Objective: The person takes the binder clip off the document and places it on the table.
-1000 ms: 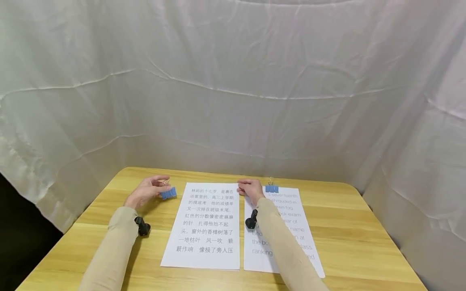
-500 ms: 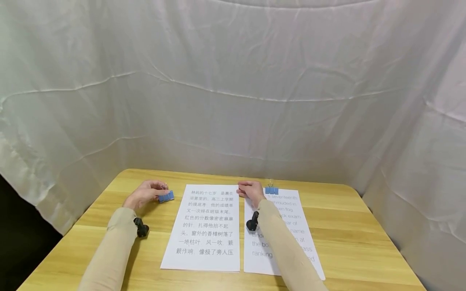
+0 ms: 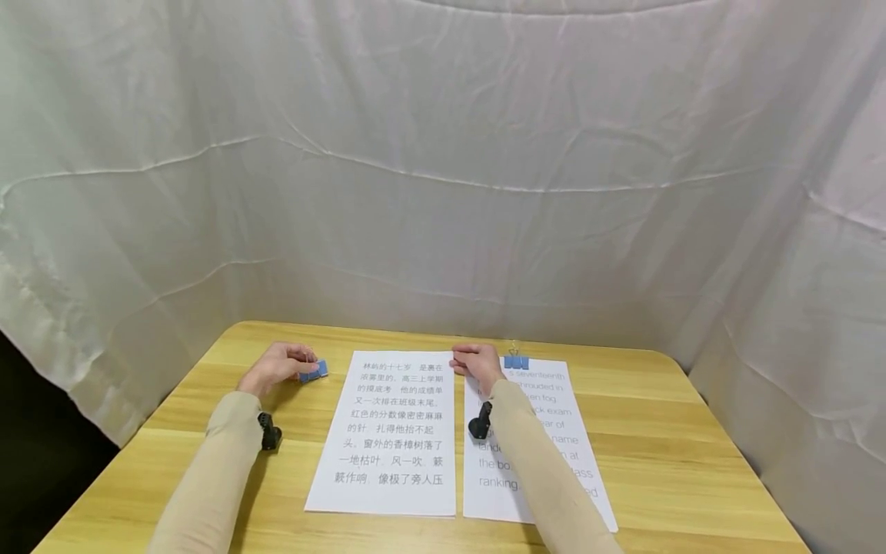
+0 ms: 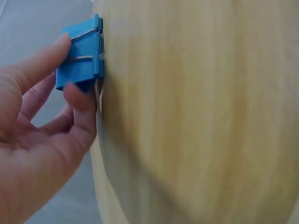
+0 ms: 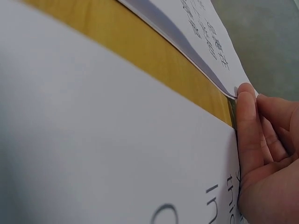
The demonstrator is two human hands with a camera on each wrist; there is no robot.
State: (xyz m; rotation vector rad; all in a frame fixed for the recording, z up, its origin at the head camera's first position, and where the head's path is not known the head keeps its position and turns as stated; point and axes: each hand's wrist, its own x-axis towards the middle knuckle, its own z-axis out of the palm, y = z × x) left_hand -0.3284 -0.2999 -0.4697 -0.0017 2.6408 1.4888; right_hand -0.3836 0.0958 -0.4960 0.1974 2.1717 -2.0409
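Note:
My left hand point(image 3: 275, 366) holds a blue binder clip point(image 3: 314, 372) between thumb and fingers, to the left of a stack of paper with Chinese print point(image 3: 394, 498). In the left wrist view, the thumb lies on the flat side of the blue binder clip point(image 4: 83, 45), by its wire handle. With its fingertips, my right hand point(image 3: 477, 363) pinches the top right corner of the Chinese-print stack, whose corner is slightly lifted in the right wrist view. Beside it lies an English-print stack point(image 3: 487, 504), partly hidden under my right forearm.
A second blue binder clip point(image 3: 516, 362) grips the top edge of the English-print stack. Both stacks lie on a wooden table point(image 3: 664, 462) with rounded far corners. Behind and at the sides hangs a pale curtain point(image 3: 443, 231).
The binder clip in my left hand has come slightly left and turned in the fingers. My right hand keeps its pinch on the paper corner.

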